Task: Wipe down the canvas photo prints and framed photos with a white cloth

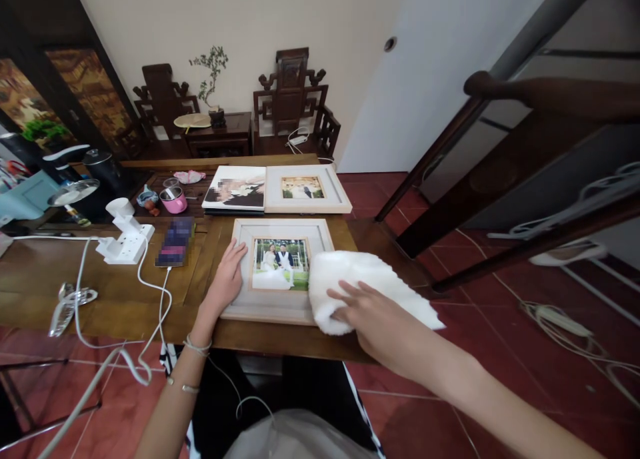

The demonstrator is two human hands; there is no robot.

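A pale wooden picture frame (320, 228) with a grey mat lies flat near the table's front edge; its photo shows two people seated outdoors. My left hand (227, 272) is closed on the left side of this frame, fingers over its border. Bunched under my right hand (363, 309) is a fluffy white cloth (370, 269), gripped with the fingers bent into it. The cloth covers the frame's lower right part and hangs past the table's right end. Behind lies a second picture frame (333, 182), beside a photo album (235, 187).
The wooden table (200, 305) holds a power strip (131, 242) with white cables, a phone (175, 241), a pink cup (173, 200) and a black kettle (103, 169). A dark wooden chair (500, 152) stands at the right. Cables lie on the red tiled floor (480, 325).
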